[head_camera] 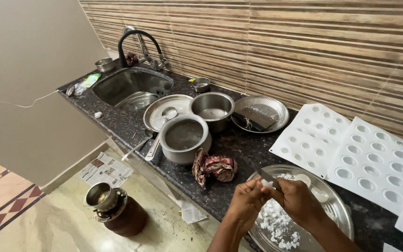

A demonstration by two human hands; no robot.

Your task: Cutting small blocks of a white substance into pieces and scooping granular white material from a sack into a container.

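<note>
My left hand (247, 201) pinches a small white piece (267, 184) over a round steel plate (336, 205) at the counter's near edge. My right hand (297, 199) grips a knife (265, 174), its blade pointing up and left against the white piece. White chopped bits (276, 224) lie heaped on the plate below both hands. A pale round lump (303, 179) sits further back on the same plate.
White moulded trays (350, 154) with round cups lie on the right of the dark granite counter (131, 126). Steel pots (185, 137), a plate with a ladle (166, 113), a crumpled cloth (216, 167) and a sink (131, 86) with a tap stand left. A brown pot (117, 210) sits on the floor.
</note>
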